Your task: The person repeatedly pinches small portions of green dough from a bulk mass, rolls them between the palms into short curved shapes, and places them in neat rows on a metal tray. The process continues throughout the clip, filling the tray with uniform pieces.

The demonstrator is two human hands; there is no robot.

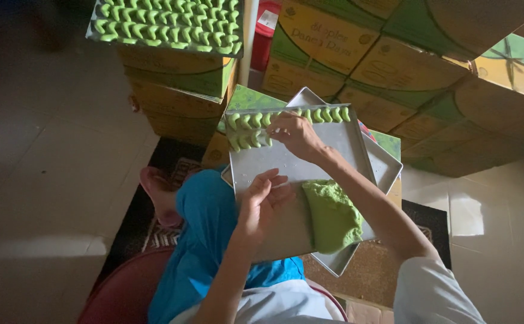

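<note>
Head view: right hand (295, 133) is pinching a green crescent piece (262, 138), setting it among rows at the metal tray's (328, 150) far end. Left hand (265, 195) is lying loosely open, empty, on the tray. Green dough lump (333, 216) sits beside it; probably soft, easily dented, best lifted lightly from the sides.

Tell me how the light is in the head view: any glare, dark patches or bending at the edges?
Head view: dim overall; the floor at left falls into shadow, while pale glare sits on the tile at right. The metal tray and green dough lump read clearly. The right hand is sharp enough. The stacked cartons lean and bow, a wide-lens effect.
</note>
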